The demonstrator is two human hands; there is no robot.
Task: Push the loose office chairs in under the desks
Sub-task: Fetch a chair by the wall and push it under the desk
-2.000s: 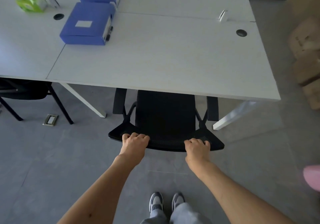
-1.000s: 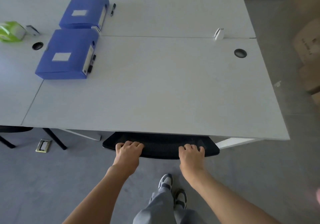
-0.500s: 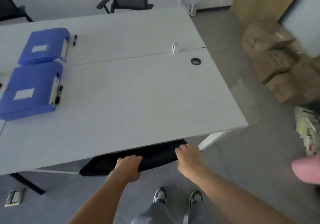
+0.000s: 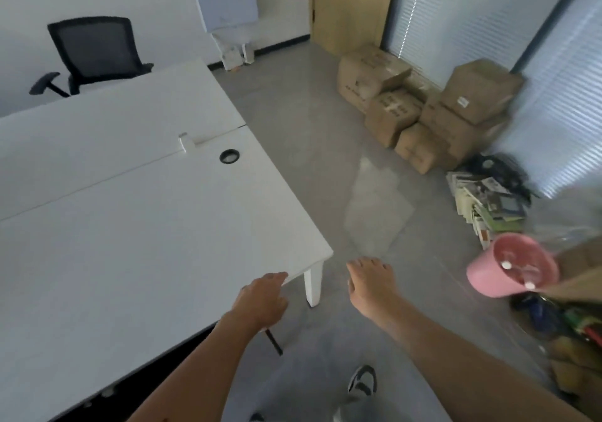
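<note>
The black mesh chair [image 4: 182, 353] sits tucked under the near white desk [image 4: 136, 245]; only a dark strip of its back edge shows below the desk's front edge. My left hand [image 4: 260, 301] hovers at the desk's near right corner, fingers loose, holding nothing. My right hand [image 4: 371, 283] is out over the bare floor to the right of the desk leg, fingers spread and empty. A second black office chair [image 4: 94, 55] stands beyond the far desk [image 4: 107, 118], pulled back from it near the wall.
Cardboard boxes [image 4: 423, 108] are stacked on the floor at the right by the blinds. A pile of papers [image 4: 485, 203] and a pink bucket [image 4: 511, 268] lie closer on the right. Grey floor runs between the desks and the boxes.
Both hands have let go of the chair back, which now sits further under the desk. The view has swung up and to the right, toward the far chair and the boxes.
</note>
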